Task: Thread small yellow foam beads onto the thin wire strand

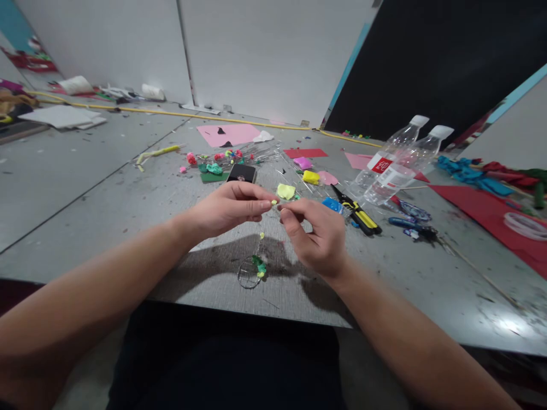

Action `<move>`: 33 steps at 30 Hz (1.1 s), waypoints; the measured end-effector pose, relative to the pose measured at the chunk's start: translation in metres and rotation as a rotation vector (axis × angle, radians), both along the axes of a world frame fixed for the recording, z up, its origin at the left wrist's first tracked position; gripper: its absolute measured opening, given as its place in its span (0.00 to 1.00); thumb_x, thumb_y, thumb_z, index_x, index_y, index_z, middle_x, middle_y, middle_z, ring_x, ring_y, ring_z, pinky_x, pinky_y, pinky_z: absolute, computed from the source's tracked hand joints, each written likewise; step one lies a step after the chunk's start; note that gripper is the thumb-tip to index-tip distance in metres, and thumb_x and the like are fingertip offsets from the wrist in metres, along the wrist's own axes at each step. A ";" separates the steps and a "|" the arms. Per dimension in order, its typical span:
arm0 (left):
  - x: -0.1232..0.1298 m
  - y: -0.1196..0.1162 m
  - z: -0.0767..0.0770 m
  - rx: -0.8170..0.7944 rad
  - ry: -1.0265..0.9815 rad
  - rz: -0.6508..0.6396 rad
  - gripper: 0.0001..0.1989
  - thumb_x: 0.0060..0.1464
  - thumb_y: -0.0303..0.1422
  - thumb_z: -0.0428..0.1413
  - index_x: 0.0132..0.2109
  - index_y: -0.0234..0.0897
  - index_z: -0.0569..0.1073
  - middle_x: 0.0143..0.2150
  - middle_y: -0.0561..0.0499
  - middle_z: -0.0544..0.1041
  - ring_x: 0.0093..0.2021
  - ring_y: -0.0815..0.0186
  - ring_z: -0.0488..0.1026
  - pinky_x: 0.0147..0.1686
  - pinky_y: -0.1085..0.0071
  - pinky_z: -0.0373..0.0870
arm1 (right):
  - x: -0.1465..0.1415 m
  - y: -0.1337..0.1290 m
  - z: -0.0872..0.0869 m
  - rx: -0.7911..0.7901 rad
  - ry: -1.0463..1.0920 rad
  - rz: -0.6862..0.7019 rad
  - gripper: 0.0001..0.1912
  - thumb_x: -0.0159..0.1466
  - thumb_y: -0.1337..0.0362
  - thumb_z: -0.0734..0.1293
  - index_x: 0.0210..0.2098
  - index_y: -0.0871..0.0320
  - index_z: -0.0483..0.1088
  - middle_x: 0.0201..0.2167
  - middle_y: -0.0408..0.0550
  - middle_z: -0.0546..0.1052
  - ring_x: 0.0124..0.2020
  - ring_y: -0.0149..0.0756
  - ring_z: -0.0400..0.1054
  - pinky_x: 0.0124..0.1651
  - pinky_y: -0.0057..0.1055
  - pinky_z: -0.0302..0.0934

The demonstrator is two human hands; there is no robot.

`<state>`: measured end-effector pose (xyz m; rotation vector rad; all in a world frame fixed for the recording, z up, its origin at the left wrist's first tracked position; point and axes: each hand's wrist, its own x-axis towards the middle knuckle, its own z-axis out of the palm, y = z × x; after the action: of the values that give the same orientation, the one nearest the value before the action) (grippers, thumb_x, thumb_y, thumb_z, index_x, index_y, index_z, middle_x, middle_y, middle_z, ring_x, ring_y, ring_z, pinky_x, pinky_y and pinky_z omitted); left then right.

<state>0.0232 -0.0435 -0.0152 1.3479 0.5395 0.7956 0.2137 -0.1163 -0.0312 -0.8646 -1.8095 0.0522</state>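
Note:
My left hand (228, 208) is closed in a pinch on a tiny yellow-green piece of clay (274, 203), which shows at its fingertips. Close against it, my right hand (316, 230) also pinches with thumb and forefinger; what lies between those fingers is too small to make out. Just beyond the fingertips a larger pale yellow lump of clay (286, 191) rests on the table. Below my hands, near the table edge, lies a round wire frame (248, 273) with green and yellow bits (258, 265) on its right side and a twisted wire stem.
Pliers with yellow-and-black handles (361, 217) lie right of my hands, beside two clear plastic bottles (395, 165). Farther back are a dark phone-like object (241, 173), pink paper (233, 134), colored clay packets (310, 177) and thin wires. Red sheets (491, 210) cover the right side.

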 end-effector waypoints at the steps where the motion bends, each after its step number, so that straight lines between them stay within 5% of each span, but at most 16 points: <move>1: 0.000 -0.001 0.000 0.000 -0.010 -0.009 0.10 0.44 0.32 0.73 0.35 0.37 0.84 0.31 0.52 0.79 0.30 0.73 0.70 0.32 0.73 0.68 | 0.000 0.000 0.000 0.009 -0.006 0.002 0.09 0.71 0.63 0.63 0.34 0.52 0.72 0.27 0.43 0.76 0.27 0.33 0.67 0.34 0.36 0.63; 33: 0.003 -0.008 0.003 0.117 0.057 -0.034 0.11 0.43 0.37 0.74 0.33 0.39 0.86 0.30 0.50 0.80 0.31 0.70 0.69 0.32 0.69 0.66 | -0.001 -0.002 0.000 0.153 -0.117 -0.009 0.11 0.72 0.67 0.62 0.33 0.53 0.70 0.27 0.44 0.77 0.29 0.34 0.69 0.35 0.35 0.63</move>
<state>0.0265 -0.0513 -0.0119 1.4876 0.5199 0.7730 0.2128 -0.1186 -0.0308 -0.7804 -1.8911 -0.1439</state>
